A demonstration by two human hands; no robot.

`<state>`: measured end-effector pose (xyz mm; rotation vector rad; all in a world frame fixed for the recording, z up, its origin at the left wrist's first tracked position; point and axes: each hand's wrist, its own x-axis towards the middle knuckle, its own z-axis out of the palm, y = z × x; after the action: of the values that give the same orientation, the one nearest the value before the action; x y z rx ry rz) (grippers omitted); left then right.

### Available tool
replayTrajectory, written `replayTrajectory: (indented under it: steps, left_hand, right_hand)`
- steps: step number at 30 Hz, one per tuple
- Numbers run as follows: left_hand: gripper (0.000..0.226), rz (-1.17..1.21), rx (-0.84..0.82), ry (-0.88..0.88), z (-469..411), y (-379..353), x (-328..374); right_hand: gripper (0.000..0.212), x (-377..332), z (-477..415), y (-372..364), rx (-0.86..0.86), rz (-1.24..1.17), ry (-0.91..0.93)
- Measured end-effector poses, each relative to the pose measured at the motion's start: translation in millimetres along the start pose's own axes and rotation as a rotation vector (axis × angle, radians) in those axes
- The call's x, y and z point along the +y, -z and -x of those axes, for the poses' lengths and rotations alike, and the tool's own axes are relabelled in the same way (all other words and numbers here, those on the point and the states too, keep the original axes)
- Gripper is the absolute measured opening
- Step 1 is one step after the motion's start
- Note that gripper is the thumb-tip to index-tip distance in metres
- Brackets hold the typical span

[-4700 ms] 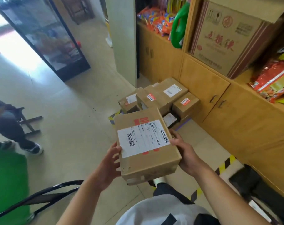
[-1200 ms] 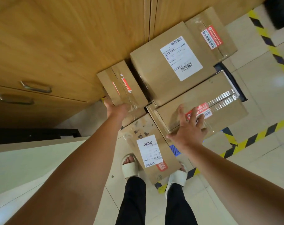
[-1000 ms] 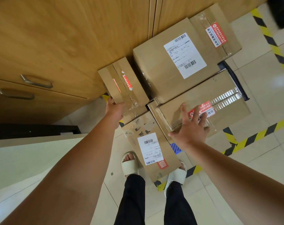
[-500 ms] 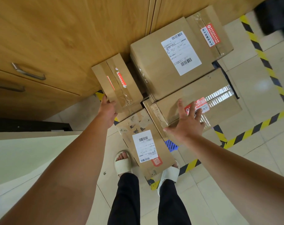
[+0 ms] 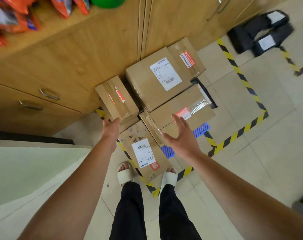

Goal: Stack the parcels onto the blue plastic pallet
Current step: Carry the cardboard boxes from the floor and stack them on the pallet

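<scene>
Brown cardboard parcels crowd the blue plastic pallet against the wooden cabinet. My left hand grips the small taped parcel at the pallet's left edge. My right hand hovers spread, fingers apart.

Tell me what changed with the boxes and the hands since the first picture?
The box with the big white label, carried in both hands at first, now lies on the stack, let go. The left hand touches the small taped box; the right hand hovers open. In the last second the boxes stayed put.
</scene>
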<state>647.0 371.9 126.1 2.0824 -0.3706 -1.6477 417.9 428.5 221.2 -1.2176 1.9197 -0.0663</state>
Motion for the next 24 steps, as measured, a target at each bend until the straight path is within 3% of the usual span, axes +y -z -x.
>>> replayTrajectory:
  steps: [4, 6, 11, 18, 24]
  left_hand:
    - [0.025, -0.055, -0.174, 0.057, 115.4, -1.7, -4.4]
    - [0.025, -0.061, -0.232, 0.062, 181.1, -8.1, -5.0]
    - [0.026, -0.045, -0.273, 0.052, 303.6, -56.8, -3.4]
    - [0.022, -0.131, -0.258, -0.074, 410.3, -202.0, -2.9]
    - [0.017, -0.294, -0.405, -0.143, 464.7, -339.5, 1.2]
  right_hand:
    - [0.058, -9.1, 95.9, 52.5, -0.002, -0.21, -0.048]
    - [0.042, -0.7, 142.2, 79.9, 0.017, -0.311, -0.083]
    - [0.027, 68.1, 202.7, 140.2, 0.062, -0.504, -0.235]
    - [0.011, 190.9, 216.8, 253.7, 0.117, -0.689, -0.205]
    - [0.008, 273.9, 217.2, 356.3, 0.224, -0.878, -0.187]
